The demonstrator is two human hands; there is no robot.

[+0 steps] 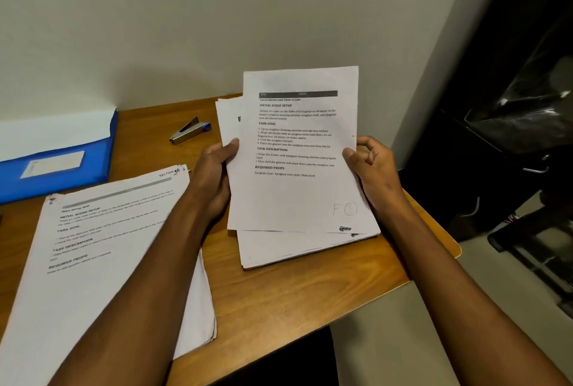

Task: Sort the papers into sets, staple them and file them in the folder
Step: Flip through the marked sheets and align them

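- Sorting step: left hand [214, 175] and right hand [373, 168] each pinch an edge of the raised top sheet [297, 150], above the unsorted pile [304, 246].
- Next, I think, it goes onto the sorted set [102, 255], left of the left hand; stapler [190, 132] and folder [62, 162] wait beyond.

White papers [297, 150] with black print, a blue folder [93, 156], a blue-and-silver stapler [189, 131], brown woodgrain table [279, 292].

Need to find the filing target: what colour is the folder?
Blue, with a pale label: the folder, seen in the head view.
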